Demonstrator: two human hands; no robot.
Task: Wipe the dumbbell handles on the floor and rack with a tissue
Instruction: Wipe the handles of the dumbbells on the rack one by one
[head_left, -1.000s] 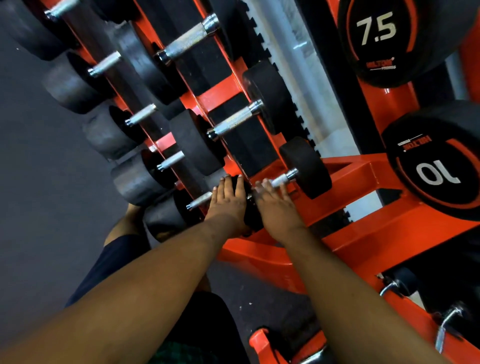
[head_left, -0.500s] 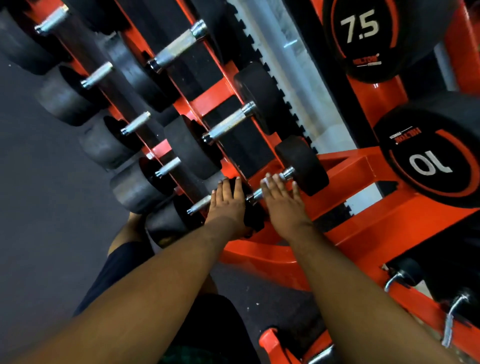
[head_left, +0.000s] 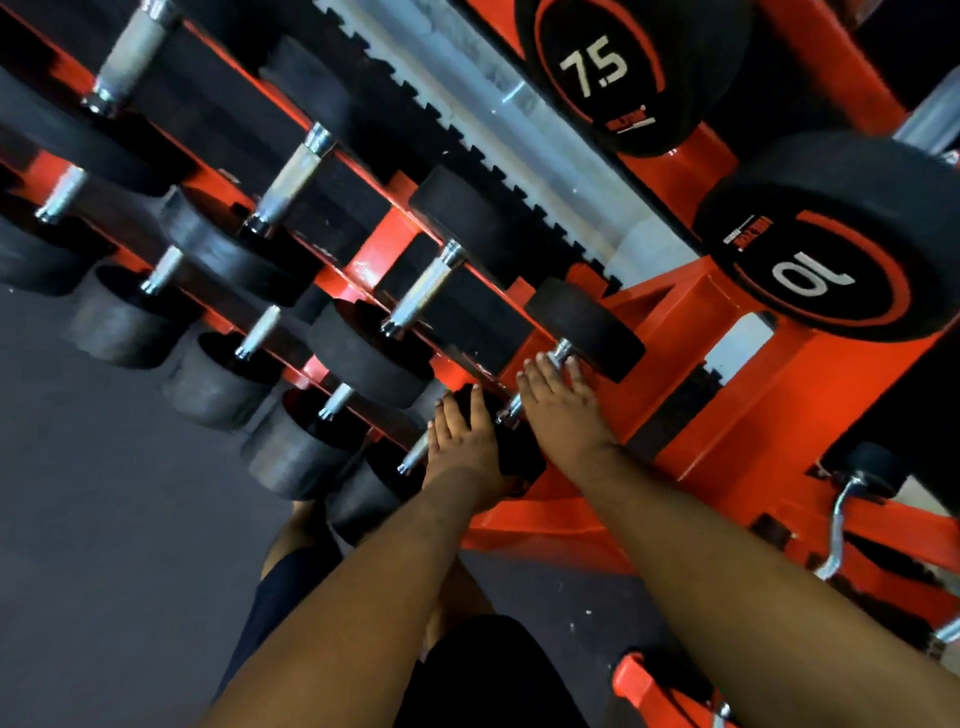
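The right hand lies over the steel handle of the nearest small dumbbell on the orange rack; the fingers are laid along the bar, and I cannot tell if they close around it. The left hand rests with almost straight fingers on the near black head of the same dumbbell, just beside the right hand. The far head of this dumbbell is at 1 o'clock from the right hand. A tissue cannot be made out under either hand.

From the hands toward 10 and 11 o'clock the rack carries two slanted rows of black dumbbells with bright knurled handles. In the upper row I count four handles, the held one included. In the lower row I count five, the nearest touching the left hand at its 9 o'clock side; the picture is blurred there by motion, so the count is not certain.

At 1 to 2 o'clock two large round heads face the camera: one is marked "7.5", the other "10" upside down. Each has a small brand line, too small to read. At 4 o'clock a curved chrome bar hangs on the rack.

The floor is dark grey, and behind the rack there is an interlocking black mat edge beside a pale strip.
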